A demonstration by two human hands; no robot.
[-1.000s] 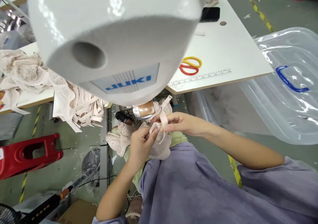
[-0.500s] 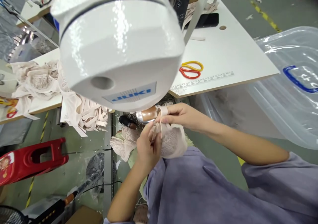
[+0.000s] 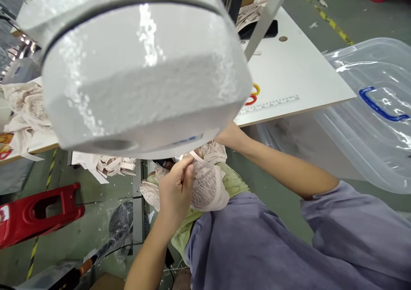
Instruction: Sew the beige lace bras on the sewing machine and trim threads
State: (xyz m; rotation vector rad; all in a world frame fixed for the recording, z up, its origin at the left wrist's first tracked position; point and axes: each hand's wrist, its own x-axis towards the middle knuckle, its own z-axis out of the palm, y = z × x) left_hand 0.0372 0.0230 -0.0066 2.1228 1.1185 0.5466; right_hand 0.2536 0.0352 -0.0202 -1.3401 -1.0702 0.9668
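Observation:
A pale pink lace bra (image 3: 208,187) lies over my lap below the sewing machine head (image 3: 144,80). My left hand (image 3: 176,183) is closed in a pinch on the bra's upper edge, where a narrow band rises toward the machine. Part of my right hand (image 3: 231,135) shows at the lower right of the machine head, close to more lace fabric (image 3: 213,151). Its fingers are hidden behind the head, so what they hold does not show. Another lace piece (image 3: 150,192) hangs to the left of my left wrist.
Red-and-yellow scissors (image 3: 252,99) and a clear ruler (image 3: 272,106) lie on the white table (image 3: 308,76). More bras (image 3: 27,106) are heaped at left. A red stool (image 3: 41,213) stands on the floor; a clear plastic bin (image 3: 362,140) is at right.
My right hand has gone from the band in front to partly behind the machine head. My left hand has shifted left and still pinches the bra. The view has moved closer to the machine.

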